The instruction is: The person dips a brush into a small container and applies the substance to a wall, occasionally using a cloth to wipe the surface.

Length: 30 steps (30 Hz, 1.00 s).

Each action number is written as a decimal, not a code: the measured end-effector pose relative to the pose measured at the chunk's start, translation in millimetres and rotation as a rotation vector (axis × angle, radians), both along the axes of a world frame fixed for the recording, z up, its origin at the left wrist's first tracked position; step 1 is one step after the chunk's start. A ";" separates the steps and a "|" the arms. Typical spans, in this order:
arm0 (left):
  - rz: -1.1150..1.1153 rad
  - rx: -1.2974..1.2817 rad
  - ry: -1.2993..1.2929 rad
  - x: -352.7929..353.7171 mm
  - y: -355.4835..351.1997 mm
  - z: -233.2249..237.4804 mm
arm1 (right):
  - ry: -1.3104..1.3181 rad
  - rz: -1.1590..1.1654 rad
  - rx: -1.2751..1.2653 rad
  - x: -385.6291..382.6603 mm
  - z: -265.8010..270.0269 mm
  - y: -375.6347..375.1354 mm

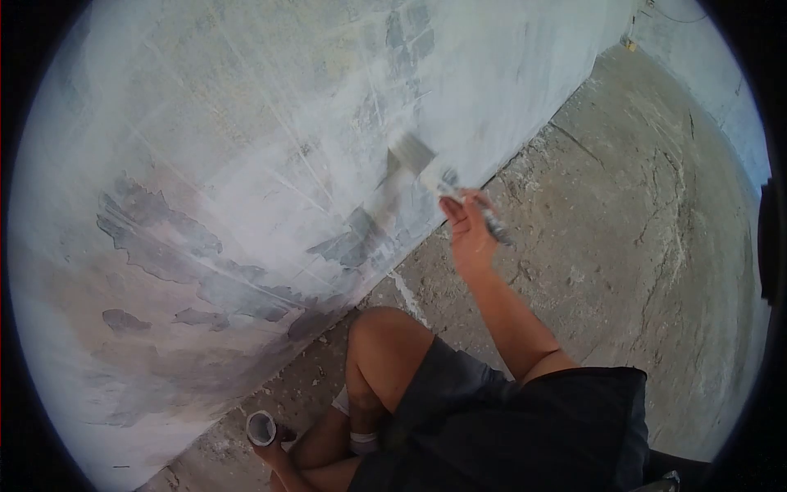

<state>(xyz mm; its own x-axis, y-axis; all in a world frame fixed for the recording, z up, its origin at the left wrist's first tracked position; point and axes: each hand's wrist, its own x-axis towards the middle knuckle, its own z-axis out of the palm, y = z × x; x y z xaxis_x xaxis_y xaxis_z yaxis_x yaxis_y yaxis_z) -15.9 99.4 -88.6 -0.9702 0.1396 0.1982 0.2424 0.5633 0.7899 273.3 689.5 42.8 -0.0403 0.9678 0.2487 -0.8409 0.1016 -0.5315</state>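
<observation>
My right hand (473, 234) is closed around the handle of a wide paintbrush (412, 153), slightly smeared by motion. The brush's pale bristles lie against the wall (508, 74) or very close over it, a little above the floor edge. White paint coats the ferrule and part of the handle. At the lower left, my left hand (275, 453) grips a small round cup (261, 428) from below and the side. Its light rim faces up, with a greyish inside. The wall is patchy white, with bare grey areas where the old coat has peeled off.
Rough, cracked concrete floor (607, 238) meets the wall along a slanting edge. My bent knee (389, 328) and crossed legs are close to the wall's foot. Another pale wall (697, 74) rises at the far right. A small yellowish thing (629, 44) lies in the far corner.
</observation>
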 end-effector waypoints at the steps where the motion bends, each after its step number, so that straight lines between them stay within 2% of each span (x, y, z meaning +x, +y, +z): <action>1: -0.013 0.024 -0.003 -1.4 -3.3 -3.3 | 0.047 0.043 -0.095 -7.7 -34.1 0.0; 5: 0.033 0.034 -0.025 10.4 7.7 11.7 | -0.212 0.032 -0.410 -5.9 -137.0 -20.9; 7: -0.002 0.076 -0.054 7.0 4.8 8.6 | -0.276 0.018 -0.472 5.6 -188.1 -24.0; 9: 0.000 0.055 -0.036 6.6 5.0 8.8 | -0.335 -0.001 -0.535 16.5 -209.2 -30.5; 12: 0.023 0.008 -0.018 10.2 12.2 15.7 | -0.440 0.019 -0.580 18.5 -211.4 -34.9; 15: 0.022 0.005 -0.023 8.6 10.4 11.8 | -0.463 0.069 -0.500 1.2 -182.5 -35.2; 20: 0.036 -0.006 -0.013 12.1 13.0 18.1 | -0.129 0.048 -0.312 -21.2 -59.9 -28.8; 21: 0.029 -0.016 -0.021 11.6 11.8 18.1 | -0.130 0.049 -0.315 -15.7 -34.5 -28.8; 23: 0.024 -0.029 -0.033 14.9 13.0 19.7 | -0.059 0.050 -0.102 -3.5 11.6 -30.6; 25: -0.009 0.075 -0.056 20.5 20.3 26.9 | -0.006 0.032 -0.014 4.2 44.5 -33.5; 26: -0.010 0.072 -0.057 19.7 19.0 25.8 | 0.050 0.014 0.079 5.7 50.9 -34.1; 28: 0.020 -0.012 -0.030 15.4 16.4 20.9 | 0.041 0.038 0.065 2.2 41.5 -31.2; 30: 0.007 0.015 -0.038 13.3 13.0 17.0 | 0.033 0.065 0.052 -8.1 12.8 -28.6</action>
